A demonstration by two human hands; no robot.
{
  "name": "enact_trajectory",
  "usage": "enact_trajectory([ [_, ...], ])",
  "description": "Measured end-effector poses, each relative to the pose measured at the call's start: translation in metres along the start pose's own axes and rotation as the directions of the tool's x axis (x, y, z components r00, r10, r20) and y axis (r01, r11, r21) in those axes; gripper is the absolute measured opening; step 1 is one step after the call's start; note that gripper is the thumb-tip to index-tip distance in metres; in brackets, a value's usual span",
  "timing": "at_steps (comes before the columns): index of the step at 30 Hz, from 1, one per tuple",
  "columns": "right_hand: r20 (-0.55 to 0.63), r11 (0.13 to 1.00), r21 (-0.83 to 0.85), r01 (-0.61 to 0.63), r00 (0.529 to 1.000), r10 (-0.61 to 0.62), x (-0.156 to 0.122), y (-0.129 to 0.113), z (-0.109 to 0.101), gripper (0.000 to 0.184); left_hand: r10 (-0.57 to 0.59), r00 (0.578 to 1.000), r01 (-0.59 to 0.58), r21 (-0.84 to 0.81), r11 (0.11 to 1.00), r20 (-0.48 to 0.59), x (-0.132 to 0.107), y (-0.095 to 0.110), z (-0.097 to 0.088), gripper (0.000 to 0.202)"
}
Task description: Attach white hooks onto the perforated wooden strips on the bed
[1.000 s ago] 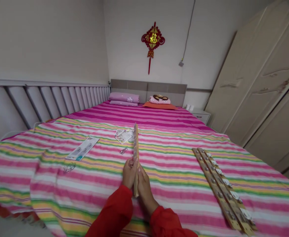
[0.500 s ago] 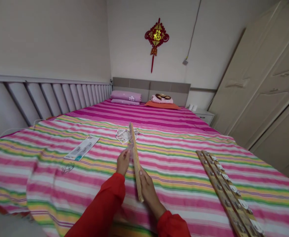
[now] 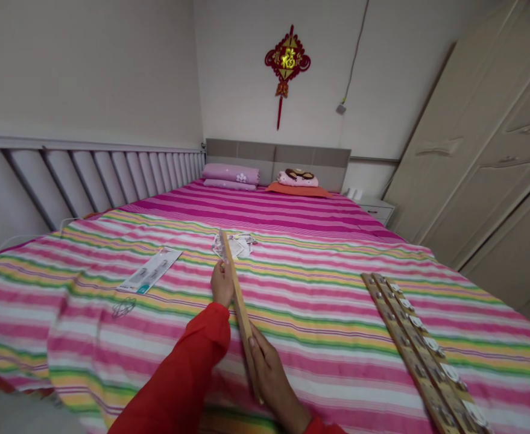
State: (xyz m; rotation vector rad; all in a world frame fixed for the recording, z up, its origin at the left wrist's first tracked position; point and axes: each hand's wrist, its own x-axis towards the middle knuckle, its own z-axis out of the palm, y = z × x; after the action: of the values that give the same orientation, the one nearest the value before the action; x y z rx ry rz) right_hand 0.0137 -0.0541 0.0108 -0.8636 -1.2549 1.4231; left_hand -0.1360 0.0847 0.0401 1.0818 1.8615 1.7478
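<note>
A long narrow wooden strip (image 3: 241, 307) is held above the bed, seen nearly edge-on and pointing away from me. My right hand (image 3: 271, 374) grips its near end from the right, thumb along the edge. Farther up, my left hand (image 3: 222, 284) is closed against its left face, with the fingertips partly hidden. Behind the far end lies a heap of small white and clear packets (image 3: 242, 244). On the right lie wooden hook rails (image 3: 404, 337) side by side, with metal hooks and white round pieces along them.
A flat package (image 3: 151, 271) and a tangle of thin wire or cord (image 3: 123, 307) lie on the left of the striped sheet (image 3: 319, 301). Pillows (image 3: 231, 175) stand by the headboard. A slatted rail (image 3: 111, 175) runs along the left, a wardrobe (image 3: 468, 157) on the right.
The strip's far end has swung left and its near end has come closer to me. My left hand has moved slightly up and left; my right hand has moved down, nearer to me.
</note>
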Motion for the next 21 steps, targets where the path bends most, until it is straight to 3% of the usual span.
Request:
enact_trajectory([
  [11, 0.014, 0.997, -0.004, -0.082, 0.996, 0.083, -0.016, 0.009, -0.022, 0.058, 0.054, 0.998, -0.053, 0.062, 0.997, -0.011, 0.02, -0.015, -0.018, 0.019],
  [16, 0.003, 0.997, -0.003, -0.08, 0.997, 0.08, -0.02, 0.003, -0.022, 0.059, 0.081, 0.996, -0.077, 0.076, 0.994, -0.042, 0.027, -0.017, -0.024, 0.028],
  [21, 0.046, 0.999, 0.015, -0.049, 0.998, 0.048, -0.034, -0.001, -0.021, 0.052, 0.084, 0.996, -0.082, 0.075, 0.994, -0.027, 0.037, -0.004, -0.023, 0.037],
])
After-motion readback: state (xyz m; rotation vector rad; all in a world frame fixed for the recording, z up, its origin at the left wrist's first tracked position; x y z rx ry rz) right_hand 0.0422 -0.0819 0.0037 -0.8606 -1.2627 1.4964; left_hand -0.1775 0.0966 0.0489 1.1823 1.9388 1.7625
